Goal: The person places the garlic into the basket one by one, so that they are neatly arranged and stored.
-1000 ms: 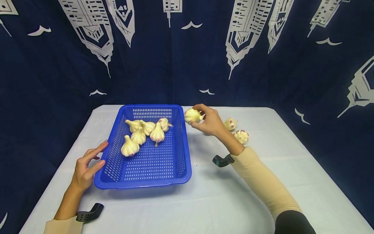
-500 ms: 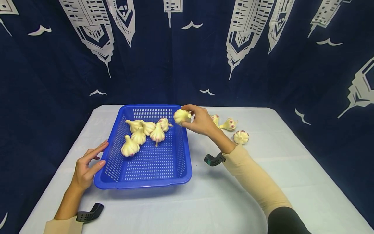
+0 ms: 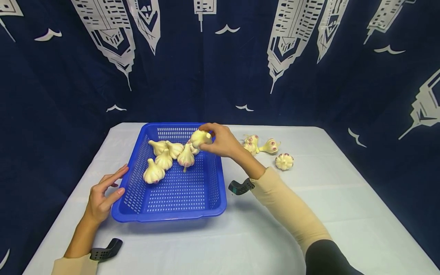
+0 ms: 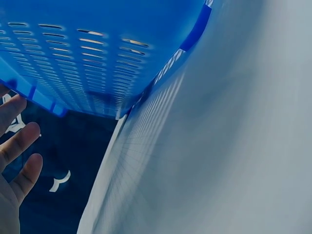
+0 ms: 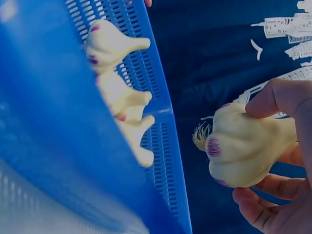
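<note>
In the head view my right hand [image 3: 222, 142] pinches a pale garlic bulb [image 3: 198, 138] between thumb and fingers, over the far right part of a blue plastic basket [image 3: 175, 194]. Purple streaks and root hairs show on this held bulb in the right wrist view, its stem toward my palm. Inside the basket lie several garlic bulbs [image 3: 153, 172], grouped toward the left and back; the held one partly covers one of them. My left hand [image 3: 99, 198] rests on the basket's left rim, fingers extended. The left wrist view shows those fingers [image 4: 29, 168] spread beside the basket wall.
More garlic bulbs [image 3: 269, 146] lie on the white-covered table [image 3: 275, 229] right of the basket, with one bulb [image 3: 284, 162] a little nearer to me. A dark blue patterned curtain [image 3: 220, 68] hangs behind the table.
My right hand has carried the garlic bulb leftward, from beyond the basket's right rim to above the bulbs inside. Bulbs behind that arm have come into sight. The left hand stays put.
</note>
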